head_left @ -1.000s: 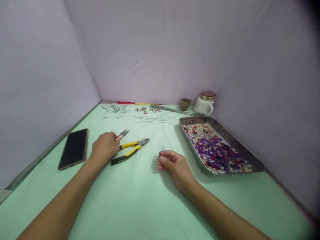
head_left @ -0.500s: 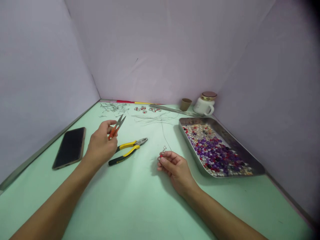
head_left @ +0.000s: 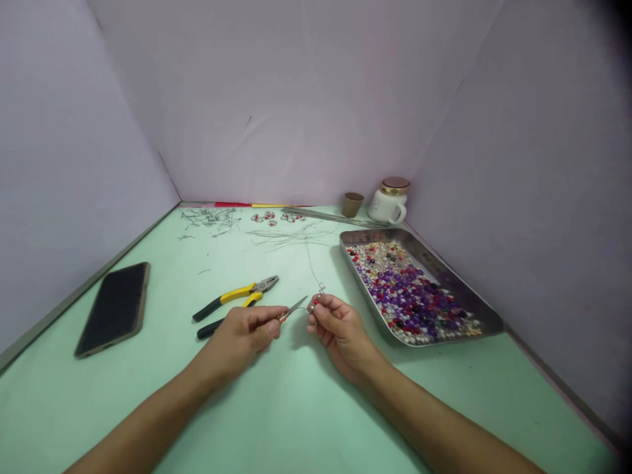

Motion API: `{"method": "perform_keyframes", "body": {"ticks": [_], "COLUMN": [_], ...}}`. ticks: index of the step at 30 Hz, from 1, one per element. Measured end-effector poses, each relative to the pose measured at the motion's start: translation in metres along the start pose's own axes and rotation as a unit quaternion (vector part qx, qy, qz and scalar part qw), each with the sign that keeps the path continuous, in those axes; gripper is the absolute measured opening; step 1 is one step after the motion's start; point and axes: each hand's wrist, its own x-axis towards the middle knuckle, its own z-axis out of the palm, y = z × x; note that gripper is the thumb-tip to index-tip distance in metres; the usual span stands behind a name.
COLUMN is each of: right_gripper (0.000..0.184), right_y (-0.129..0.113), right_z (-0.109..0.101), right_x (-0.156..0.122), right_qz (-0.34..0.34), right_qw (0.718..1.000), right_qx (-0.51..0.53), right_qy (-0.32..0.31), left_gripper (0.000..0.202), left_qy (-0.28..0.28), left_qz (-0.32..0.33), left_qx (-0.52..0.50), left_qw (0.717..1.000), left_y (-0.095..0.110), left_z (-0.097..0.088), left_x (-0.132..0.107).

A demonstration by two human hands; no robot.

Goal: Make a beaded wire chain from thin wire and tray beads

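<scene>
My left hand (head_left: 244, 336) grips small orange-handled snips (head_left: 292, 309), whose blades point right toward my other hand. My right hand (head_left: 338, 329) pinches a short beaded wire piece (head_left: 316, 297) with red and white beads and a curled wire end sticking up. The blade tips sit just left of that piece. A thin wire (head_left: 311, 263) runs from the piece back across the green table (head_left: 276, 401). Yellow-handled pliers (head_left: 234, 299) lie just behind my left hand.
A steel tray (head_left: 447, 276) of purple, red and white beads sits at the right. A dark phone (head_left: 113, 309) lies at the left. At the back are wire scraps (head_left: 210, 218), beaded pieces (head_left: 279, 216), a wire bundle (head_left: 330, 216), a small cup (head_left: 352, 204) and a lidded mug (head_left: 388, 204).
My left hand picked the snips up from beside the pliers, lifted them, then carried them right to the beaded piece. My right hand stayed nearly still.
</scene>
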Motion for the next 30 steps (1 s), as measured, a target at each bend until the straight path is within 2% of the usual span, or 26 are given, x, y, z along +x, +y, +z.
{"method": "perform_keyframes", "body": {"ticks": [3,5,8,10,11,12,17,23,30], "right_gripper": [0.027,0.025,0.020,0.016,0.014,0.013,0.011,0.009,0.009], "right_y": [0.000,0.002,0.006,0.007,0.007,0.007,0.005,0.006,0.005], "right_z": [-0.001,-0.001,-0.002,-0.002,-0.002,-0.002,0.001,0.002,0.003], "right_x": [0.002,0.003,0.004,0.004,0.004,0.004,0.002,0.000,-0.001], "right_qz": [-0.004,-0.021,-0.062,-0.092,-0.105,-0.115,-0.128,-0.150,-0.152], "right_qw": [1.000,0.999,0.996,0.991,0.988,0.986,0.981,0.973,0.972], "right_qx": [-0.005,-0.027,-0.065,-0.091,-0.104,-0.116,-0.134,-0.171,-0.175], "right_qy": [-0.001,0.002,0.011,0.024,0.032,0.041,0.050,0.028,0.030], "left_gripper": [0.043,0.042,0.038,0.039,0.041,0.043,0.043,0.029,0.025], "left_qy": [0.001,0.009,0.085,0.149,0.162,0.158,0.065,0.050,0.040], "left_qz": [0.001,0.012,0.042,0.048,0.043,0.034,0.004,0.008,0.002], "left_qx": [-0.003,0.033,0.102,0.121,0.120,0.114,0.100,0.115,0.119], "left_qw": [1.000,0.999,0.990,0.980,0.979,0.980,0.993,0.992,0.992], "left_y": [-0.005,-0.005,-0.003,0.000,0.002,0.003,0.005,0.005,0.008], "left_z": [0.002,0.002,-0.001,-0.002,-0.002,-0.001,0.011,0.015,0.014], "left_x": [0.002,0.002,0.000,-0.003,-0.005,-0.007,-0.011,-0.009,-0.010]}}
